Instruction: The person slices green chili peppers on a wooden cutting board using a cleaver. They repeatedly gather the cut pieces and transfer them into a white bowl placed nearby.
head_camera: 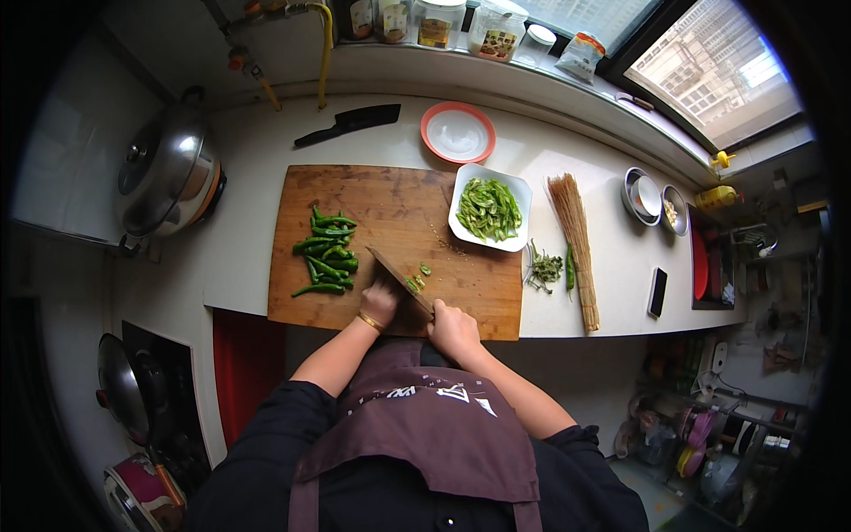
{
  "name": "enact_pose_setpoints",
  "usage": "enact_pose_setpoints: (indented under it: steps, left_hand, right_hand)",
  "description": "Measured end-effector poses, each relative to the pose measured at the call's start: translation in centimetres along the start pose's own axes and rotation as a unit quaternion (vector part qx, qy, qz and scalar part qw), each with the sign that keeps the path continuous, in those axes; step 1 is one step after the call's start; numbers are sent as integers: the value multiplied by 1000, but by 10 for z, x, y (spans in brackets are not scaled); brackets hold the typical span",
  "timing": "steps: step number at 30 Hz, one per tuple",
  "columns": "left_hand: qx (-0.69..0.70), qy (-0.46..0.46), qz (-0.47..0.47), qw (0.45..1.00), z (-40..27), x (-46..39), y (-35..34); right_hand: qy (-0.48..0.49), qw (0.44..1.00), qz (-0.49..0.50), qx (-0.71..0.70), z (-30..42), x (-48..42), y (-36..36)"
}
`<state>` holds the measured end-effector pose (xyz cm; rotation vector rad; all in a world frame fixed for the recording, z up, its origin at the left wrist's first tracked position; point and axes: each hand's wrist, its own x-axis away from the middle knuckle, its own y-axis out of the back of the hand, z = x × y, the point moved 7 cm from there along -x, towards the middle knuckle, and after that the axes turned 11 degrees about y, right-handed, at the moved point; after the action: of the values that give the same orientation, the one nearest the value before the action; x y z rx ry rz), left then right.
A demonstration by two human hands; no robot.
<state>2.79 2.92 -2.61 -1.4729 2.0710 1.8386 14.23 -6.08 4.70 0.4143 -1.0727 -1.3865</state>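
My right hand (456, 330) is closed around the handle of a cleaver (401, 279), whose blade slants across a wooden cutting board (312, 186). Against the blade's left side rests my left hand (379, 301), fingers curled down. What those fingers hold, if anything, is hidden. To the blade's right lie a few slices of green pepper (413, 284). Whole green chili peppers (327, 251) are piled on the board's left part. A white square bowl (524, 199) at the board's upper right corner holds sliced green pepper (490, 207).
Behind the board are a black cleaver (367, 120) and a red-rimmed plate (459, 133). Pepper stems (546, 267), one green pepper (570, 269), a straw brush (577, 246), metal bowls (628, 196) and a phone (657, 292) lie rightward. A lidded pot (169, 169) stands left.
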Motion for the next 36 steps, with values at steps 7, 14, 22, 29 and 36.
enact_pose_setpoints:
  steps: [7,14,22,29,36]
  left_hand:
    - [8,2,26,1000,-1,-2,1]
    - [21,15,38,999,0,-1,0]
    - [27,23,11,999,-1,-1,3]
    - [15,42,67,997,0,7,-1]
    - [62,79,45,994,-4,-14,21]
  right_hand:
    - [-5,1000,14,-20,0,-7,4]
    - [0,1000,4,-16,-2,-12,-4]
    - [13,999,-24,16,2,-25,-20]
    - [-26,999,-28,-12,-3,-23,-8]
    - [-61,994,-41,-80,-17,-21,1]
